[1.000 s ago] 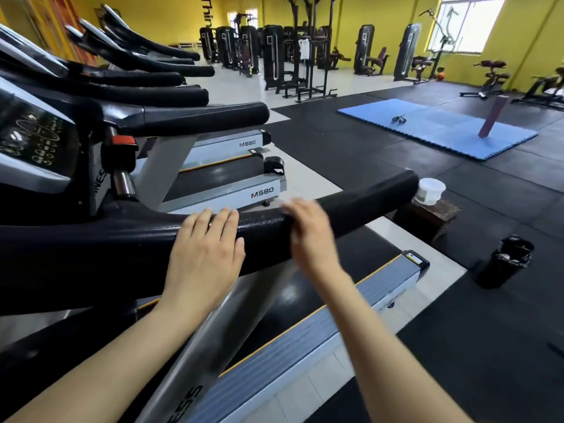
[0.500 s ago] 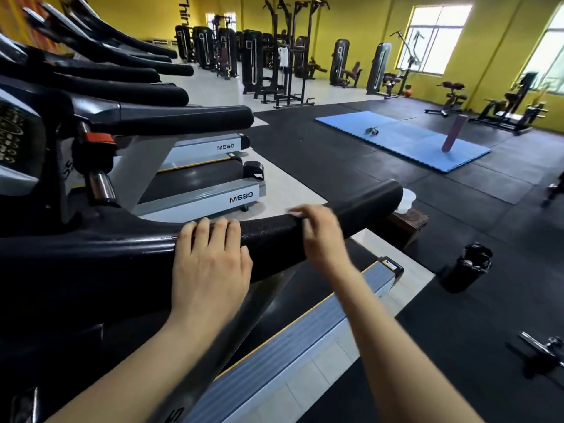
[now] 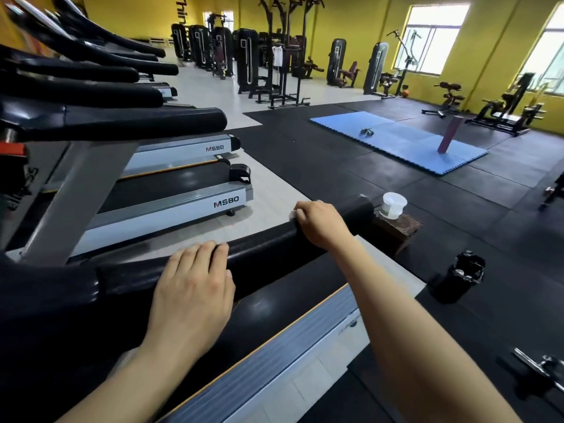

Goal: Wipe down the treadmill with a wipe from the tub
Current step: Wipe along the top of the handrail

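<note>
Right hand point(image 3: 317, 225) curled over the far stretch of the treadmill handrail point(image 3: 268, 248), fingers point(image 3: 300, 213) clamped on a small white wipe point(image 3: 292, 214), mostly hidden beneath them. Left hand point(image 3: 195, 288) laid flat on the nearer rail, fingers straight and together, holding nothing. White tub point(image 3: 393, 205) standing on a low woven stand point(image 3: 396, 228) just past the rail's end; black bin point(image 3: 457, 277) on the floor near it. Wipe judged thin, limp and damp: prone to bunching and slipping out, best pinned under the fingertips and pressed against the rail. Rail padding judged firm, slightly textured, dragging on the cloth. End of rail probably not yet wiped.
</note>
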A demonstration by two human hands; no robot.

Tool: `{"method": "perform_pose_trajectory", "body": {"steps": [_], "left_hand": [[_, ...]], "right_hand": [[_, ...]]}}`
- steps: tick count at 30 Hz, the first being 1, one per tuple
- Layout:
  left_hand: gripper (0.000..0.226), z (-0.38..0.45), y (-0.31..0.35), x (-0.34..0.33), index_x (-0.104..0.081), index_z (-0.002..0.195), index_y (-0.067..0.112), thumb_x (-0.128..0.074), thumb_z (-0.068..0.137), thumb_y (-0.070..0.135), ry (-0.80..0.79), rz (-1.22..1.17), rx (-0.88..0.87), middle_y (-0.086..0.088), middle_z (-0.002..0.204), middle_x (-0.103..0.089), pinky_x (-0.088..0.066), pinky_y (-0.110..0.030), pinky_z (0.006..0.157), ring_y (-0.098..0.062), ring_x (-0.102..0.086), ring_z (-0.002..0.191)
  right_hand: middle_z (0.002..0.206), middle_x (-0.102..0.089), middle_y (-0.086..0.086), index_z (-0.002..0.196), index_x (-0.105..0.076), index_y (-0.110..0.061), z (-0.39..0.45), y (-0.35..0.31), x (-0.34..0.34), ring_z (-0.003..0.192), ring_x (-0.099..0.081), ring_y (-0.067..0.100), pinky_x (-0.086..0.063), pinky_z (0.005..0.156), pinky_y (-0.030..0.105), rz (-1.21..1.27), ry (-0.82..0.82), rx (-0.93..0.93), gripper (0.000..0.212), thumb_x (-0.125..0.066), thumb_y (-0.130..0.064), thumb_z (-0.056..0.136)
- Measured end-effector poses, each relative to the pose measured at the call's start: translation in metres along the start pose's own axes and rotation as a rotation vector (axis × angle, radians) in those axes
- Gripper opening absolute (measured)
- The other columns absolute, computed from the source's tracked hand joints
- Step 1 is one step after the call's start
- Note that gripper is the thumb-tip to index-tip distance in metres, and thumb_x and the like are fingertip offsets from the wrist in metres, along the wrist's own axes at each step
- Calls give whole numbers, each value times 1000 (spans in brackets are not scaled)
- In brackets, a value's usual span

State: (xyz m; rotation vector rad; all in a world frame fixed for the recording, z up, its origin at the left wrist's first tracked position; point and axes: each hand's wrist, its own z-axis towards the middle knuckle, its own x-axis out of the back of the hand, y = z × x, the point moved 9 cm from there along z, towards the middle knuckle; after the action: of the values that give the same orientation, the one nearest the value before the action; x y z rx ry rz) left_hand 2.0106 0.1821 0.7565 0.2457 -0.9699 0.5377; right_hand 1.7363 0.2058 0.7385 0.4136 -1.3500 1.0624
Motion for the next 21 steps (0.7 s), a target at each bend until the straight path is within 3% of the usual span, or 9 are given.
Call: {"method": "perform_pose_trajectory", "body": {"steps": [5, 9, 11, 14, 16, 18, 21], "left_hand": [[42, 30, 36, -29, -62, 126, 2, -46, 94, 24, -23, 39, 43, -16, 117, -65, -48, -51, 97, -37, -61, 106], [42, 51, 62, -47, -62, 124, 1, -42, 96, 25, -47, 68, 66, -17, 115, -65, -48, -50, 94, -37, -62, 102], [42, 62, 75, -55, -62, 123, 1, -41, 96, 25, -66, 79, 56, -15, 112, -66, -48, -48, 91, -36, -62, 98], [41, 78, 91, -68, -61, 124, 3, -40, 97, 27, -111, 83, 46, -13, 112, -66, -49, -46, 91, -33, -63, 99], [43, 88, 99, -79, -59, 126, 4, -38, 98, 30, -152, 93, 46, -11, 112, -66, -50, -45, 90, -32, -64, 98], [44, 99, 109, -87, -59, 124, 6, -37, 98, 33, -178, 105, 36, -10, 109, -65, -51, -46, 86, -32, -64, 95], [41, 118, 124, -96, -57, 119, 8, -36, 97, 36, -205, 122, 19, -8, 102, -65, -52, -46, 79, -33, -64, 89]], "right_hand": [[113, -69, 17, 99, -71, -17, 49, 102, 13, 105, -60, 39, -45, 89, 42, -51, -48, -86, 32, -39, -22, 101], [110, -68, 19, 99, -72, -12, 76, 176, 17, 105, -60, 39, -45, 90, 39, 177, -60, -227, 34, -38, -18, 98], [113, -70, 17, 105, -71, -6, 72, 195, 14, 109, -60, 37, -42, 90, 33, 375, 68, -280, 35, -38, -15, 97], [126, -68, 6, 121, -70, -10, 28, 193, 13, 119, -58, 22, -33, 101, 14, 636, 526, -269, 45, -37, -10, 91], [133, -63, 7, 130, -65, -8, -1, 172, 5, 130, -52, 21, -26, 116, 20, 710, 750, -203, 51, -37, -1, 88], [126, -64, 10, 125, -66, -4, -17, 130, 3, 125, -53, 28, -31, 117, 39, 680, 806, -55, 49, -39, 5, 86], [115, -67, 5, 111, -70, -9, -20, 100, 9, 116, -56, 25, -32, 115, 41, 536, 754, 198, 34, -45, -5, 89]]}}
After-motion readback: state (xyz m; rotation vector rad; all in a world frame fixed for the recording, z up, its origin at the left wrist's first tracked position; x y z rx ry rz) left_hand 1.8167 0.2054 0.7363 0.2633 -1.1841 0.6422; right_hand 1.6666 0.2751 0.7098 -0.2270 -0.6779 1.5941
